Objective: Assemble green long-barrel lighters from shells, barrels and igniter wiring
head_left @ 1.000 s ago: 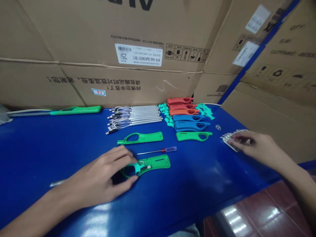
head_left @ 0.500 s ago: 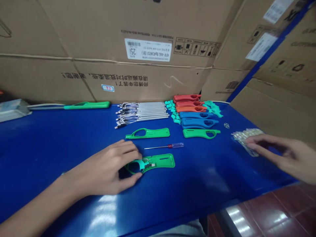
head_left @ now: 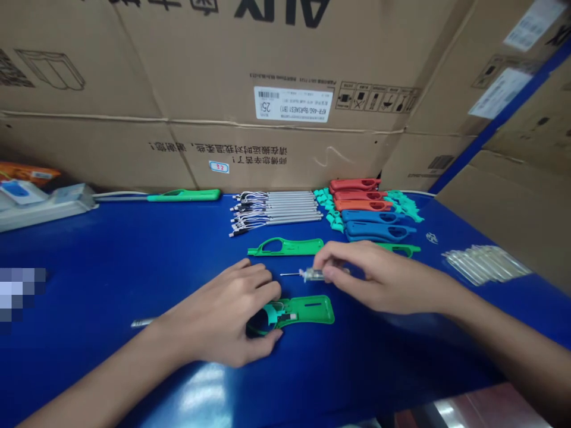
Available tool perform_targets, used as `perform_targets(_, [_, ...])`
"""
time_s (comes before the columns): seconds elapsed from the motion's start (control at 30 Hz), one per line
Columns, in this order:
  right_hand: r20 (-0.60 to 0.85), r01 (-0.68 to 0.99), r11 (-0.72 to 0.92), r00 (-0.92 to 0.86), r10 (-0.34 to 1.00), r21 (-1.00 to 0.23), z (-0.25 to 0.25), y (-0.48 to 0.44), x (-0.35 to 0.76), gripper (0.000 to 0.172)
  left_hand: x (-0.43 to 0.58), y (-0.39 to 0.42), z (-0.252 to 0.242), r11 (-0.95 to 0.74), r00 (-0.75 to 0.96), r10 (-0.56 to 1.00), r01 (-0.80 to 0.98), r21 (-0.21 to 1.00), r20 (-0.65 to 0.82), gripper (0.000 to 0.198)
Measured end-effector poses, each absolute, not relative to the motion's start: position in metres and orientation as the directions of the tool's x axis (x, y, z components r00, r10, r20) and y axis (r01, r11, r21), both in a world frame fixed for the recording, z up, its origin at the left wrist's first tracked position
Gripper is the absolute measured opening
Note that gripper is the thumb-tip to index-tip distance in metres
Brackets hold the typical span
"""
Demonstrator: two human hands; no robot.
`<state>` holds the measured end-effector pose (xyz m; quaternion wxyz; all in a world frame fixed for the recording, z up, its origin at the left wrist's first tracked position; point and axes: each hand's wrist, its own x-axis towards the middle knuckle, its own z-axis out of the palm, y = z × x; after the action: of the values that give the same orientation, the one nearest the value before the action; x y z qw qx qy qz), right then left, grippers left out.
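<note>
My left hand [head_left: 232, 315] grips the left end of a green lighter shell half [head_left: 319, 309] lying open side up on the table. Inside the shell sit a teal trigger [head_left: 270, 315] and a small black igniter part with a pale tip [head_left: 289, 317]. Part of the metal rod [head_left: 141, 323] sticks out left of my wrist. Between the thumb and fingers of my right hand [head_left: 370, 276] is a clear plastic lighter fuel tank [head_left: 312, 274], above and right of that shell. Behind the tank, a screwdriver [head_left: 289, 274] shows only its shaft.
Farther back lie another green shell half [head_left: 298, 247], metal rods with wires [head_left: 289, 208], teal triggers [head_left: 334, 220], and red [head_left: 354, 185] and blue shells [head_left: 379, 230]. Clear tanks [head_left: 486, 263] are at right. Cardboard [head_left: 200, 71] walls the back; a power strip [head_left: 66, 202] stands left.
My right hand has moved left from the row of clear tanks, now carrying one toward the shell. My left hand keeps its hold on the shell. The view has shifted left.
</note>
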<state>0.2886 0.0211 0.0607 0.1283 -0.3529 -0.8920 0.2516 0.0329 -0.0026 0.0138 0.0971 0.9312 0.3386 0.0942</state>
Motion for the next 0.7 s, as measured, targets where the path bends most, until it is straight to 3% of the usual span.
perform_targets(0.17, [0.032, 0.551, 0.630, -0.739, 0.673, -0.547, 0.044, 0.024, 0.267, 0.025, 0.032, -0.003, 0.011, -0.736, 0.745, 0.660, 0.615, 0.282, 0.098, 0.026])
perform_targets(0.3, [0.075, 0.482, 0.665, -0.775, 0.627, -0.571, 0.028, 0.022, 0.273, 0.022, 0.033, -0.003, 0.008, -0.731, 0.742, 0.660, 0.599, 0.326, 0.119, 0.021])
perform_targets(0.47, [0.178, 0.462, 0.768, -0.794, 0.581, -0.444, 0.019, 0.017, 0.278, 0.018, 0.033, -0.002, 0.008, -0.742, 0.746, 0.650, 0.580, 0.336, 0.145, 0.012])
perform_targets(0.7, [0.160, 0.446, 0.842, -0.847, 0.506, -0.302, 0.017, 0.013, 0.275, 0.023, 0.036, -0.001, 0.008, -0.728, 0.736, 0.652, 0.543, 0.419, 0.179, 0.006])
